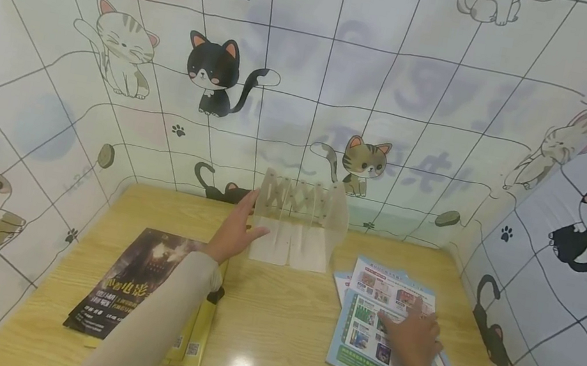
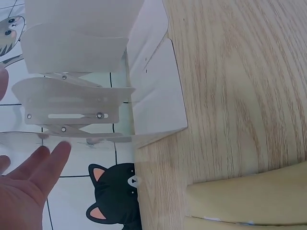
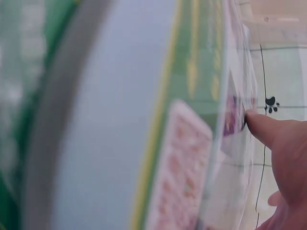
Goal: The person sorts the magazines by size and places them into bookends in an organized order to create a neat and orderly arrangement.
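A whitish, translucent expandable book rack point(image 1: 291, 244) with upright dividers and crisscross links stands at the back of the table. My left hand point(image 1: 235, 231) is at its left side, thumb reaching across the front. In the left wrist view, extended fingers point(image 2: 53, 165) of that hand touch the rack's outer end panel point(image 2: 91, 136). My right hand point(image 1: 413, 339) rests on a pile of light-blue printed booklets point(image 1: 362, 330), fingers spread over the top one. Close up in the right wrist view, the right thumb point(image 3: 261, 125) is at the booklets' edge.
Dark-covered magazines point(image 1: 137, 280) and yellow ones point(image 1: 198, 335) lie on the left of the wooden table point(image 1: 268, 334). Cat-patterned cloth walls point(image 1: 312, 69) enclose the back and both sides.
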Tool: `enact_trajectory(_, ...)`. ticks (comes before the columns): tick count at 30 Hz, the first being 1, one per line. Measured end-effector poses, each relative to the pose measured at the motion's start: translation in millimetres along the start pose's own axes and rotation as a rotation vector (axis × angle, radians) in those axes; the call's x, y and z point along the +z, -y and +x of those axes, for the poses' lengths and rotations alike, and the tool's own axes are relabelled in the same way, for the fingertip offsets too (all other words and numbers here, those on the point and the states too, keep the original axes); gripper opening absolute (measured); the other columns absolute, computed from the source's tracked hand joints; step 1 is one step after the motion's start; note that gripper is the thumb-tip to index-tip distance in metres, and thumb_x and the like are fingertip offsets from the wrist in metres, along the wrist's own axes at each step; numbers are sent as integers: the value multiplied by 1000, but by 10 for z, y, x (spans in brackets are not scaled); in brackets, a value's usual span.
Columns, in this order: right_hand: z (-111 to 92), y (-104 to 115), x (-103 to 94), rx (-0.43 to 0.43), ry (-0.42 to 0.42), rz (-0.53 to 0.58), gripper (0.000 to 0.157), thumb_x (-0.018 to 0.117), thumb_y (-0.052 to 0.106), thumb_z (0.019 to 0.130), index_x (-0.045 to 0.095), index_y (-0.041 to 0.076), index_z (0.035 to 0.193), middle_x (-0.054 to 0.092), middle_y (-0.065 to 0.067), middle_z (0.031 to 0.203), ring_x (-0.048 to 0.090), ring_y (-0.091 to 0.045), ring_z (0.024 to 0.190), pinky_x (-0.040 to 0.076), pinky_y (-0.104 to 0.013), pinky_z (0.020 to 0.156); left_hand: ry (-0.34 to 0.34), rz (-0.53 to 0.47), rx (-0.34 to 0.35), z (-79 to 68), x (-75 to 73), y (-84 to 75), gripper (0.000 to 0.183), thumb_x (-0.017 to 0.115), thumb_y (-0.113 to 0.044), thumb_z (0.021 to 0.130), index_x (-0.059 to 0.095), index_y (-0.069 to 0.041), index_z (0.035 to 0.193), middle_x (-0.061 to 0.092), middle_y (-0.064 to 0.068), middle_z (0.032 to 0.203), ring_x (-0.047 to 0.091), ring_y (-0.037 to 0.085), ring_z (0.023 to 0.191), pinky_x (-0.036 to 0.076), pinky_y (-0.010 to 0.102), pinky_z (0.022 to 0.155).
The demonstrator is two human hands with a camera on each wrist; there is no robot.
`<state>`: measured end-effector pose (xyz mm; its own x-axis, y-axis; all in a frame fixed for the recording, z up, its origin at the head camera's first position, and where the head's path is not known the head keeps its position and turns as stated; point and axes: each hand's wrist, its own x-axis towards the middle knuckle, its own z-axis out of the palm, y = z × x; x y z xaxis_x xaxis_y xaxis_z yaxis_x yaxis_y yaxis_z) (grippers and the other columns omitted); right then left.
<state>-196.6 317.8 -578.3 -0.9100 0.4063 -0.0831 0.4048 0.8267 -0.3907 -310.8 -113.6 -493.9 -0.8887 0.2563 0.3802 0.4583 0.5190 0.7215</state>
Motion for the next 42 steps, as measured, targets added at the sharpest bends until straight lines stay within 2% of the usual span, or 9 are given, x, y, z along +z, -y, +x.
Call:
enact_trajectory(6, 25, -56, -108, 63, 28, 11, 126, 67, 71, 75, -2, -1, 154, 19, -47, 137, 25, -61, 117, 21, -77, 91, 13, -20, -39, 23, -18, -29, 85, 67, -23, 94, 12, -22, 158, 21, 5, 159, 48, 38, 123, 51, 45, 91)
enact_trajectory(9, 27, -55, -167, 73, 63, 14, 125, 67, 69, 76, -1, -3, 153, 23, -47, 133, 23, -63, 118, 19, -79, 91, 12, -1, -52, 38, -17, -28, 81, 64, -25, 95, 12, -24, 157, 23, 5, 158, 48, 34, 124, 50, 45, 93)
enact_trajectory(12, 29, -64, -209, 83, 84, 24, 125, 69, 67, 76, 1, -4, 152, 29, -46, 131, 22, -63, 119, 17, -81, 91, 5, 24, -52, 54, -8, -17, 78, 63, -24, 96, 15, -23, 157, 26, 7, 157, 47, 32, 126, 50, 44, 93)
enact_trajectory(18, 35, -110, -235, 88, 99, 40, 124, 71, 65, 74, 4, -5, 152, 38, -45, 124, 25, -62, 116, 19, -81, 89, 4, 39, -47, 67, -10, -14, 72, 61, -22, 98, 19, -19, 156, 30, 10, 155, 46, 31, 127, 46, 45, 98)
enact_trajectory(22, 53, -139, -245, 85, 84, 57, 122, 74, 62, 74, 8, -5, 152, 37, -44, 124, 27, -60, 114, 24, -79, 86, 8, 42, -55, 78, -17, -2, 69, 58, -21, 99, 19, -20, 156, 30, 11, 155, 43, 31, 130, 42, 46, 102)
enact_trajectory(27, 60, -155, -264, 79, 73, 63, 120, 76, 60, 74, 11, -5, 152, 33, -45, 124, 28, -61, 112, 29, -77, 83, 0, 22, -45, 97, -18, 38, 66, 56, -19, 100, 21, -19, 156, 35, 15, 151, 49, 31, 123, 48, 45, 96)
enact_trajectory(32, 34, -156, -272, 93, 57, 105, 116, 77, 53, 76, 10, -1, 153, 29, -44, 123, 30, -56, 108, 34, -71, 81, -2, 15, -49, 108, -29, 41, 64, 57, -16, 100, 25, -18, 155, 40, 16, 147, 55, 31, 115, 51, 44, 92)
enact_trajectory(37, 27, -170, -267, 112, 71, 194, 111, 76, 45, 81, 3, 8, 156, 29, -41, 130, 37, -51, 105, 36, -66, 86, -7, -4, -57, 112, -34, 57, 62, 58, -15, 99, 29, -20, 154, 42, 14, 147, 56, 31, 115, 52, 45, 88)
enact_trajectory(42, 23, -215, -257, 91, 97, 279, 107, 75, 36, 84, 1, 15, 157, 25, -37, 144, 38, -52, 116, 29, -66, 99, -1, -58, -61, 106, -45, 54, 61, 58, -15, 99, 31, -20, 154, 41, 14, 148, 56, 33, 116, 53, 47, 86)
